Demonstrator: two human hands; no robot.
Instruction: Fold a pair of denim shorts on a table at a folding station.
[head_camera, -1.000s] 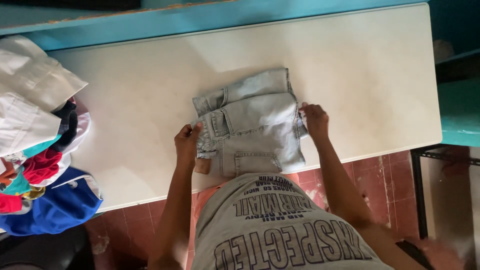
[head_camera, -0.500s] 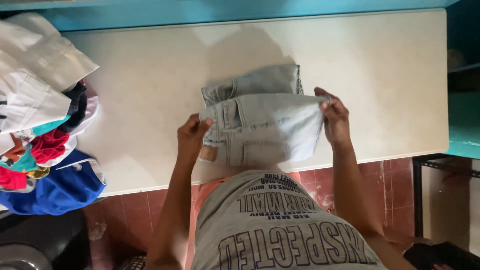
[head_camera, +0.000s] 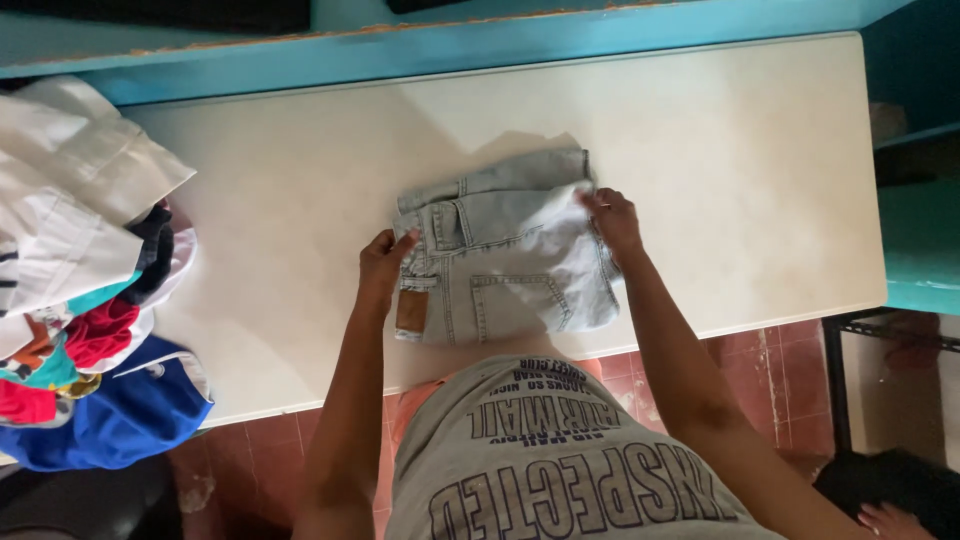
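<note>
On the white table (head_camera: 750, 180), folded pale denim shorts (head_camera: 500, 260) lie centred, now doubled smaller than a moment ago; left hand (head_camera: 383, 268) grips the waistband edge, right hand (head_camera: 612, 220) pinches the fold.

- The right hand (head_camera: 612, 222) now sits further in over the folded pale denim shorts (head_camera: 505, 255), no longer at their right edge.
- The shorts now lie flatter and further folded on the white table (head_camera: 720, 180).
- The left hand (head_camera: 383, 265) still grips their left edge.
</note>
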